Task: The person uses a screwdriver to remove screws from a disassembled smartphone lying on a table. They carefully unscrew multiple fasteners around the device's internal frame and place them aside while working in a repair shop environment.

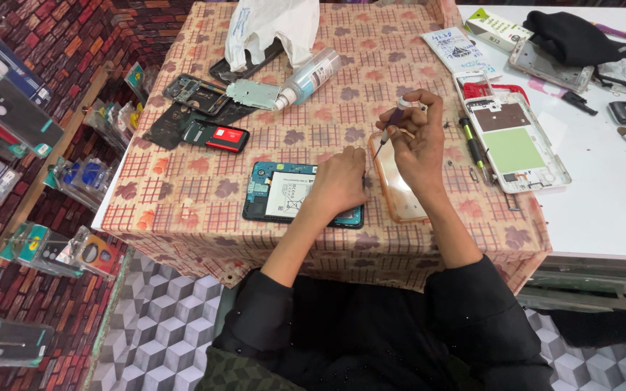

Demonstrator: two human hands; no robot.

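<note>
Black sleeves (371, 326) fill the bottom of the frame, and both forearms reach up from them onto the tabletop (204, 203), which wears a checked cloth in pink and cream with brown leaf prints. The left hand (338, 185) rests at the frame's centre on an opened phone (284, 192) with a teal frame and an exposed white battery; its fingers are curled downward on the phone's right end, and whether they pinch anything cannot be told. Just right of it, the right hand (418, 137) pinches a small screwdriver (391, 127) between thumb and fingertips, tip pointing down toward the left hand, above a clear orange-tinted phone case (396, 192).

In the upper middle lie a spray bottle (309, 78), a white plastic bag (269, 25) and dark phone parts (197, 108). To the right, a white phone chassis (519, 145) straddles the cloth's edge beside a plain white surface (610, 195) carrying more phones. Along the left edge, packaged phone cases (9, 108) hang against brick-patterned walls; the floor (161, 326) below shows grey cube tiles.
</note>
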